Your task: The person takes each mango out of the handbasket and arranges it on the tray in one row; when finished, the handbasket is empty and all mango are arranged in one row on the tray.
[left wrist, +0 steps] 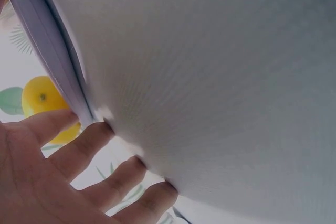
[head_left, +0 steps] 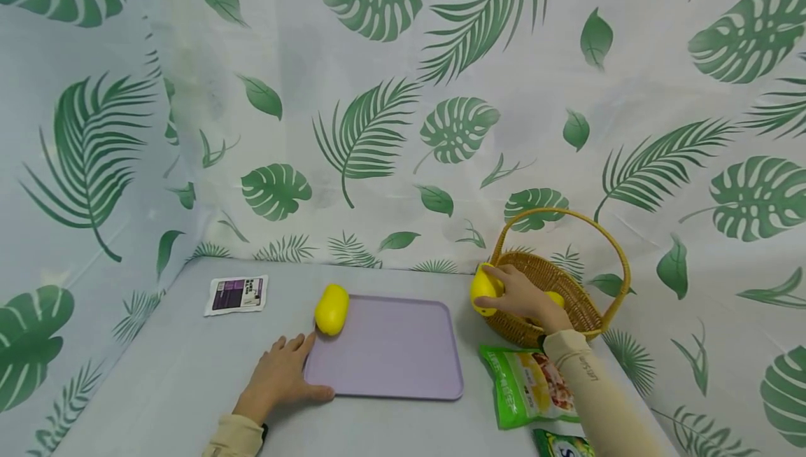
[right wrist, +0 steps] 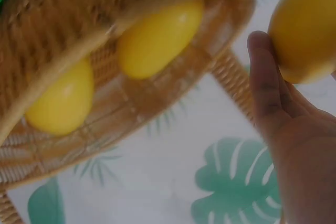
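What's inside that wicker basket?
In the right wrist view, two yellow fruits lie inside the wicker basket. Its side hides part of its bottom; anything there cannot be seen.

We identify a lilac rectangular tray (head_left: 397,352) of smooth, matt plastic; yellow oblong fruits (head_left: 331,310), smooth with slight gloss; a brown handled basket (head_left: 560,278) of rough woven wicker; and a green rectangular packet (head_left: 525,387) of glossy plastic film.
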A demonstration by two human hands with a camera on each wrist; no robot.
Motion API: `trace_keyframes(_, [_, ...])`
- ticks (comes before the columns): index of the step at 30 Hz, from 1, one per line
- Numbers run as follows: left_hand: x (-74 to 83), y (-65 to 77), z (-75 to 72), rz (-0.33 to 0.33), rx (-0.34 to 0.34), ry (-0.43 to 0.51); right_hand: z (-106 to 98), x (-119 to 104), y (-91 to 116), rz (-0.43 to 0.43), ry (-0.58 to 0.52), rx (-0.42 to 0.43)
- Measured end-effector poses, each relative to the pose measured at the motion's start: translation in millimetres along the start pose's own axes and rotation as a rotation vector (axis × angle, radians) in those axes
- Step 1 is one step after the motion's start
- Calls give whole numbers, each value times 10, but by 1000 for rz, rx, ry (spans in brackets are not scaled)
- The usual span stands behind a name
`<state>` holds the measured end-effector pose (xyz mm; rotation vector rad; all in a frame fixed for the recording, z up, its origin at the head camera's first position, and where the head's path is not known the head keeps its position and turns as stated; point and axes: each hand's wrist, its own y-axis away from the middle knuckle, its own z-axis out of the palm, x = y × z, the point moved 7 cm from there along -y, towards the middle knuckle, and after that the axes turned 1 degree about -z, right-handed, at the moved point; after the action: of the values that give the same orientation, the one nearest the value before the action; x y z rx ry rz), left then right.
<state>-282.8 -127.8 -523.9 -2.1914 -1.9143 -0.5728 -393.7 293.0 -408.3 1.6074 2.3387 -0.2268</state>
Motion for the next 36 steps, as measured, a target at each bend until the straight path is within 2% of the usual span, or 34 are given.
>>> trace_keyframes(10, [-4,11,2,-4,-4,9,296,-309,-190,-29,-31,-61])
trace_keyframes(19, [-13,26,7,-8,-6,39,794,-628,-399,-40,-110,-109])
trace_keyframes(23, [-25,18,25,-9,1,46,962,-790,-497,-58,-108,-118])
trace_keyframes(36, [-5,21,1,-4,18,34,1192,-1109,-695,-81,-107,-168])
